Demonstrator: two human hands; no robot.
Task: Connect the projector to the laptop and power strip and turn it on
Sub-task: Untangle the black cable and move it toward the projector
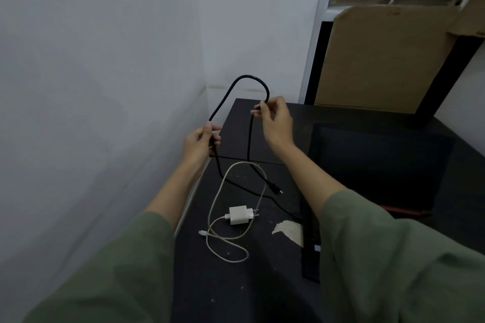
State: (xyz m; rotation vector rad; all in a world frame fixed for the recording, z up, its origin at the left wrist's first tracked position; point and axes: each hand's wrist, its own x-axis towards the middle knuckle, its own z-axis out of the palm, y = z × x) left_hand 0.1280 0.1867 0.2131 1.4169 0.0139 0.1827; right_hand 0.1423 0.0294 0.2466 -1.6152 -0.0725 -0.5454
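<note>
A black cable (231, 88) arches above the black table (236, 283). My left hand (200, 143) grips one leg of the arch and my right hand (275, 120) pinches the other. Both legs hang down to the tabletop, and one black plug end (277, 189) lies there between my arms. Below it rests a white charger block (238, 214) with its white cord (228, 241) looped loosely around it. A dark laptop (378, 162) sits to the right, partly hidden by my right arm. I see no projector or power strip.
A grey wall runs close along the table's left side and meets another at the far corner. Cardboard boxes (380, 60) stand behind the table at the back right. A pale chipped patch (288, 231) marks the tabletop near my right sleeve.
</note>
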